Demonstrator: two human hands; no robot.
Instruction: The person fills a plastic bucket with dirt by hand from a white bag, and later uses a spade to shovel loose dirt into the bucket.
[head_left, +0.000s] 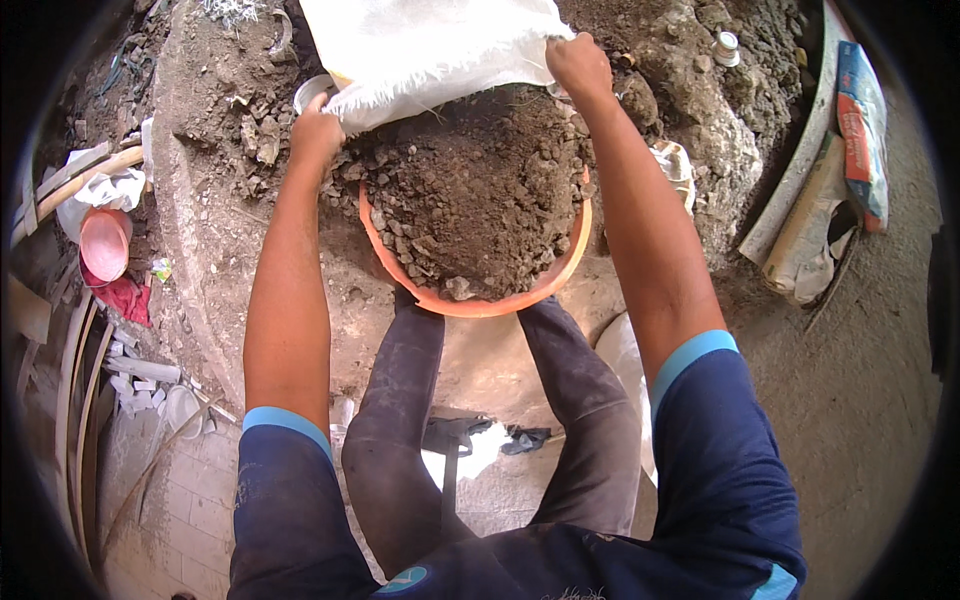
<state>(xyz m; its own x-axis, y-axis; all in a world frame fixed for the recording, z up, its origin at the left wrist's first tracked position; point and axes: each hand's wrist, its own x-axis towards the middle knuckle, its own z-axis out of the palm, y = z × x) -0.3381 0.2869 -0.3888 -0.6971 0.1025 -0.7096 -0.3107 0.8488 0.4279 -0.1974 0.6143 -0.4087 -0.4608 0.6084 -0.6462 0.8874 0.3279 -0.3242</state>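
Observation:
Both my arms reach forward to a white woven sack with a frayed edge. My left hand is closed on the left corner of that edge, and my right hand grips its right corner. Just below the sack, an orange tub stands between my legs, heaped with brown soil and small stones. The frayed edge hangs over the far side of the heap and hides the tub's far rim. A round white rim shows beside my left hand, partly covered by the sack.
Loose earth and rubble lie around the sack. At the right are a blue and orange bag and a torn paper bag. At the left are a pink bowl, a red cloth and long wooden strips.

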